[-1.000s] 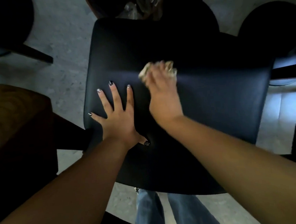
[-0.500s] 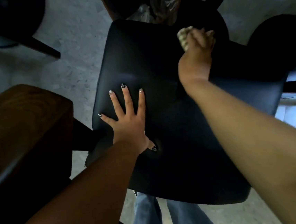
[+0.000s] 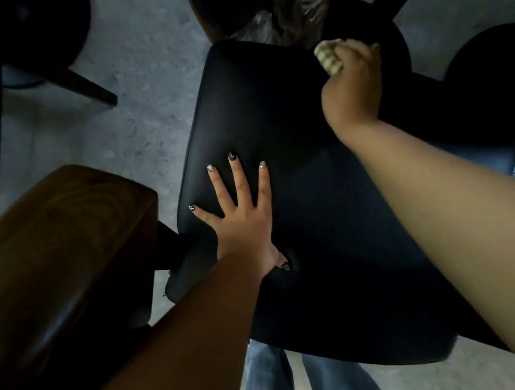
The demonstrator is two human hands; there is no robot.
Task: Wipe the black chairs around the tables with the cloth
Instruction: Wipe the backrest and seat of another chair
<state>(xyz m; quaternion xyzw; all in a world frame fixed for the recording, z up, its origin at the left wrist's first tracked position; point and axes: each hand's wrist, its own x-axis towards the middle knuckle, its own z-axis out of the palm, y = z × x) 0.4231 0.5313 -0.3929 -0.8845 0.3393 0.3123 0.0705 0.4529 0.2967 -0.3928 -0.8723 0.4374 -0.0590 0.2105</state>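
A black padded chair [image 3: 273, 108] fills the middle of the view, seen from above. My left hand [image 3: 242, 215] lies flat on its left part with fingers spread, holding nothing. My right hand [image 3: 354, 85] reaches to the chair's far right edge and is closed around a bunched pale cloth [image 3: 328, 57], which sticks out past the knuckles and presses on the dark surface there.
A brown wooden table corner [image 3: 64, 232] sits close on the left. A bin lined with a plastic bag [image 3: 266, 8] stands just beyond the chair. Other black chairs [image 3: 490, 78] and legs [image 3: 82, 82] stand at right and upper left on the grey floor. My jeans [image 3: 299, 376] show below.
My right hand swept the cloth from the middle of the chair up to its far right edge. My left hand stayed flat in the same spot on the chair.
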